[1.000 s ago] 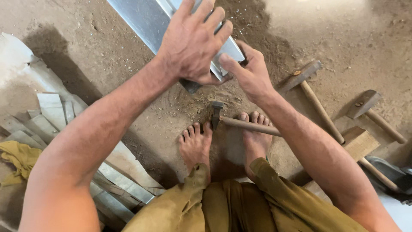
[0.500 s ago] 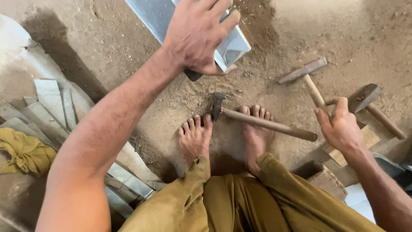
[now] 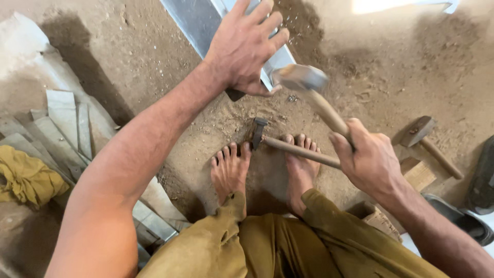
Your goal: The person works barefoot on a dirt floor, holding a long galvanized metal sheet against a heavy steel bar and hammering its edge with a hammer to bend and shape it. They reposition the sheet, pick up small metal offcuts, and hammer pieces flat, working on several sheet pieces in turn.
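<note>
My left hand (image 3: pixel 247 46) lies flat, fingers spread, pressing on the near end of a grey metal sheet (image 3: pixel 198 20) that rests on the sandy ground. My right hand (image 3: pixel 370 159) grips the wooden handle of a hammer (image 3: pixel 303 80); its blurred metal head hangs just right of my left hand, over the sheet's corner. A second hammer (image 3: pixel 267 136) lies on the ground across my bare feet (image 3: pixel 231 170), its dark head between my toes and the sheet.
A third hammer (image 3: pixel 424 136) lies at the right beside wooden blocks (image 3: pixel 417 175). Several cut metal strips (image 3: pixel 62 128) and a yellow cloth (image 3: pixel 25 177) lie at the left. A dark container (image 3: pixel 463 219) sits at the lower right.
My right hand left the sheet, took a hammer from the ground at the right and raised it toward the sheet's corner. My left hand stayed pressed on the sheet.
</note>
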